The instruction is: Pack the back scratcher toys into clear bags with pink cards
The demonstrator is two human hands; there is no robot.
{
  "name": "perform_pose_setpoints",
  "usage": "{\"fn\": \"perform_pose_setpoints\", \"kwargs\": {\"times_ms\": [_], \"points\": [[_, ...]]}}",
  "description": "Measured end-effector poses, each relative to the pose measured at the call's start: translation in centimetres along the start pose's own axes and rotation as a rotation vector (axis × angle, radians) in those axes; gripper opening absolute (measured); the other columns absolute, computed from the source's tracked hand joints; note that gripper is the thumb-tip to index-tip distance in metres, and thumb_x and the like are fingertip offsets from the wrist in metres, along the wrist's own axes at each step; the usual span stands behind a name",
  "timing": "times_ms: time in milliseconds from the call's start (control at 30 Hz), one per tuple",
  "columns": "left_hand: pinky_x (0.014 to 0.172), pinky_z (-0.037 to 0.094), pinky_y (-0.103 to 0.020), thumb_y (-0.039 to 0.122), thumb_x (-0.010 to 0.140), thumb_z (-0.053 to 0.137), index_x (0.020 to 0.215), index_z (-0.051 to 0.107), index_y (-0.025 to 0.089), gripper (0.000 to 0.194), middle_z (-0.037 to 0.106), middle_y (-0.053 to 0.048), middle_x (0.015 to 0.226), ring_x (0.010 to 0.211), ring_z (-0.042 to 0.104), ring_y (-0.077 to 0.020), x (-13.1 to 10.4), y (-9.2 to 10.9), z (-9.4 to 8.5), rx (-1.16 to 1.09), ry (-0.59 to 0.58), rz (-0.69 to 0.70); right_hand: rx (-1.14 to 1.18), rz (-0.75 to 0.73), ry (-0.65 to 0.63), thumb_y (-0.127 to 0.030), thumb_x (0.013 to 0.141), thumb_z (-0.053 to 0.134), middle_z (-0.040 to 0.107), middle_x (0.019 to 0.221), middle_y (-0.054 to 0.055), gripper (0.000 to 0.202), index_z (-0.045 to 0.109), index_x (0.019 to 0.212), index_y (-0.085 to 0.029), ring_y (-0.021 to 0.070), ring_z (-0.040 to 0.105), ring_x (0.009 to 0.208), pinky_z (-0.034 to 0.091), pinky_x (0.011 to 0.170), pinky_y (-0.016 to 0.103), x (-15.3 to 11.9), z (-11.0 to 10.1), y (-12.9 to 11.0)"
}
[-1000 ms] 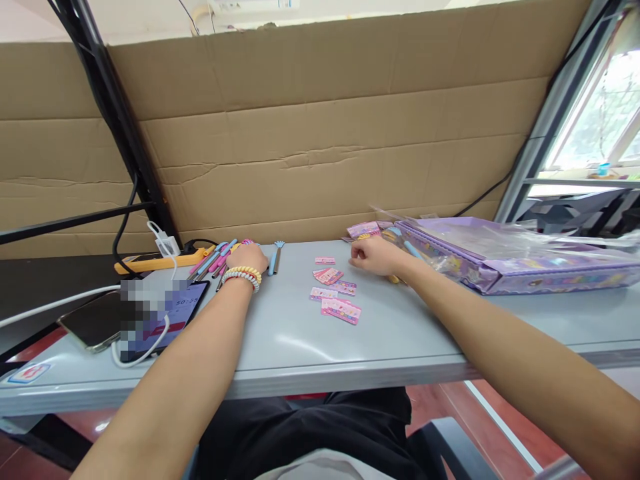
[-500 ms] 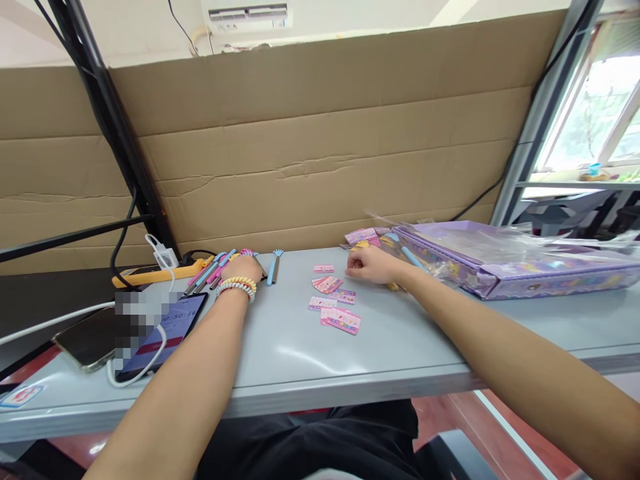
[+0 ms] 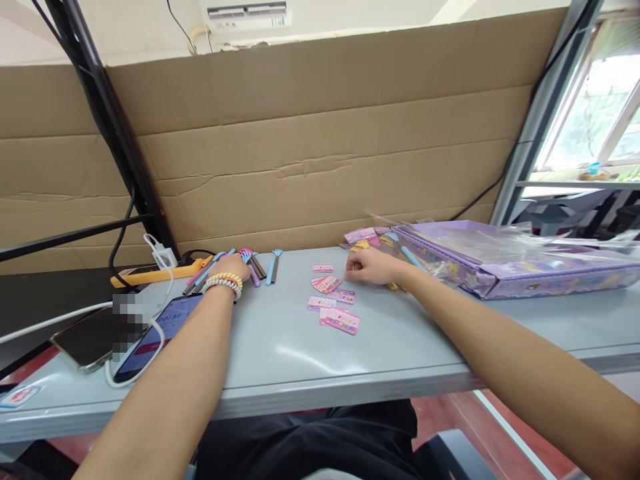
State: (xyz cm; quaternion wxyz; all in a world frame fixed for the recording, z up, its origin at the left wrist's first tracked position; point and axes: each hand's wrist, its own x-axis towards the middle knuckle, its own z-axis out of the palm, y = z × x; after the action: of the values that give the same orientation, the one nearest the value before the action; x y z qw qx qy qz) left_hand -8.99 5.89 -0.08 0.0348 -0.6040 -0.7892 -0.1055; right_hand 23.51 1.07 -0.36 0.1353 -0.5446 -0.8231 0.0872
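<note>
My left hand (image 3: pixel 230 268), with coiled bands at its wrist, is over the group of colourful pens at the left back of the grey table; its fingers are mostly hidden behind the hand. Beside it are purple and pink pens (image 3: pixel 257 268), and a blue pen (image 3: pixel 273 267) with a hand-shaped top lies a little to the right. My right hand (image 3: pixel 369 265) rests curled on the table, its fingers closed, near yellow hand-shaped tops (image 3: pixel 361 245). What it holds, if anything, is hidden. Small pink and purple cards (image 3: pixel 340 319) lie between my hands.
A purple box (image 3: pixel 525 267) with clear plastic wrap lies at the right. At the left are a phone with a lit screen (image 3: pixel 173 317), a dark phone (image 3: pixel 95 337), a white cable and a yellow tool (image 3: pixel 160 273). Cardboard (image 3: pixel 325 147) stands behind the table (image 3: pixel 300 360).
My left hand has moved left over the pens, uncovering the purple and pink ones on its right. My right hand has stayed in place.
</note>
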Motion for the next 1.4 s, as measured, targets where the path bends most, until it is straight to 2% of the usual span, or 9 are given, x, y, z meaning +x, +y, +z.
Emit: {"fn": "perform_pose_setpoints", "kwargs": {"times_ms": [167, 333, 500, 667, 800, 933, 1100, 1200, 1400], "points": [[0.071, 0.047, -0.037, 0.029, 0.072, 0.049, 0.086, 0.067, 0.015, 0.027, 0.068, -0.018, 0.097, 0.096, 0.062, -0.0322, -0.5, 1.1, -0.4, -0.066, 0.018, 0.108, 0.001, -0.025, 0.021, -0.036, 0.075, 0.056, 0.065, 0.075, 0.003, 0.02, 0.064, 0.079, -0.018, 0.0151, 0.056, 0.065, 0.038, 0.056, 0.025, -0.1, 0.0, 0.0], [0.061, 0.044, -0.032, 0.036, 0.083, 0.04, 0.09, 0.061, 0.016, 0.03, 0.067, -0.011, 0.068, 0.07, 0.064, -0.0249, -2.0, 3.1, -1.4, -0.287, 0.027, 0.239, 0.019, -0.038, 0.056, -0.036, 0.074, 0.057, 0.064, 0.073, 0.004, 0.02, 0.064, 0.079, -0.017, 0.015, 0.055, 0.065, 0.037, 0.055, 0.025, -0.1, 0.0, 0.0], [0.052, 0.036, -0.026, 0.044, 0.085, 0.041, 0.09, 0.059, 0.02, 0.03, 0.06, 0.0, 0.06, 0.054, 0.053, -0.0153, -4.6, 5.4, -0.9, -0.464, 0.121, 0.613, 0.066, -0.052, 0.086, -0.046, 0.076, 0.056, 0.062, 0.071, 0.004, 0.03, 0.064, 0.078, -0.016, 0.0145, 0.052, 0.063, 0.036, 0.055, 0.026, -0.2, 0.0, -0.4], [0.055, 0.034, -0.022, 0.043, 0.087, 0.043, 0.095, 0.063, 0.021, 0.03, 0.061, 0.003, 0.063, 0.054, 0.049, -0.0097, -7.7, 8.2, -0.1, -0.548, 0.066, 1.039, 0.456, -0.126, 0.07, -0.062, 0.075, 0.054, 0.056, 0.064, 0.0, 0.06, 0.059, 0.114, -0.016, 0.0115, 0.046, 0.053, 0.036, 0.05, 0.025, -0.6, 0.3, -1.1], [0.058, 0.036, -0.021, 0.036, 0.089, 0.041, 0.095, 0.066, 0.021, 0.03, 0.069, 0.0, 0.083, 0.057, 0.048, -0.0077, -9.3, 9.5, -0.2, -0.606, 0.037, 1.194, 0.832, -0.217, -0.084, -0.067, 0.081, 0.041, 0.059, 0.065, 0.002, 0.067, 0.056, 0.12, -0.014, 0.0114, 0.05, 0.052, 0.039, 0.048, 0.023, -0.6, 0.6, -1.9], [0.058, 0.038, -0.023, 0.042, 0.089, 0.039, 0.092, 0.068, 0.02, 0.036, 0.07, -0.002, 0.093, 0.06, 0.05, -0.0096, -8.6, 9.2, -0.4, -0.607, 0.068, 1.108, 1.133, -0.143, -0.176, -0.065, 0.087, 0.022, 0.064, 0.064, 0.006, 0.068, 0.058, 0.112, -0.013, 0.0142, 0.055, 0.048, 0.042, 0.044, 0.025, -0.3, 0.4, -2.3], [0.072, 0.044, -0.028, 0.031, 0.085, 0.043, 0.094, 0.068, 0.02, 0.029, 0.07, -0.007, 0.094, 0.085, 0.06, -0.0191, -5.3, 7.0, -0.2, -0.39, 0.25, 0.616, 1.269, -0.05, 0.08, -0.062, 0.087, 0.032, 0.069, 0.078, 0.014, 0.058, 0.059, 0.102, -0.012, 0.0208, 0.065, 0.062, 0.046, 0.042, 0.026, -0.3, -0.4, -1.5], [0.074, 0.046, -0.033, 0.026, 0.081, 0.044, 0.09, 0.069, 0.019, 0.028, 0.07, -0.012, 0.094, 0.089, 0.062, -0.0248, -3.4, 5.2, 0.3, -0.191, 0.174, 0.386, 1.236, -0.01, 0.196, -0.053, 0.084, 0.049, 0.069, 0.08, 0.012, 0.043, 0.061, 0.096, -0.014, 0.0203, 0.066, 0.063, 0.048, 0.043, 0.026, -0.3, -0.4, -1.1], [0.072, 0.048, -0.035, 0.032, 0.074, 0.049, 0.084, 0.07, 0.015, 0.029, 0.07, -0.016, 0.092, 0.091, 0.063, -0.0296, -2.0, 3.6, 0.9, -0.098, -0.003, 0.239, 1.116, 0.035, 0.212, -0.04, 0.084, 0.057, 0.069, 0.076, 0.008, 0.028, 0.063, 0.092, -0.014, 0.014, 0.062, 0.059, 0.047, 0.044, 0.022, -0.1, 0.4, -1.6]]}}
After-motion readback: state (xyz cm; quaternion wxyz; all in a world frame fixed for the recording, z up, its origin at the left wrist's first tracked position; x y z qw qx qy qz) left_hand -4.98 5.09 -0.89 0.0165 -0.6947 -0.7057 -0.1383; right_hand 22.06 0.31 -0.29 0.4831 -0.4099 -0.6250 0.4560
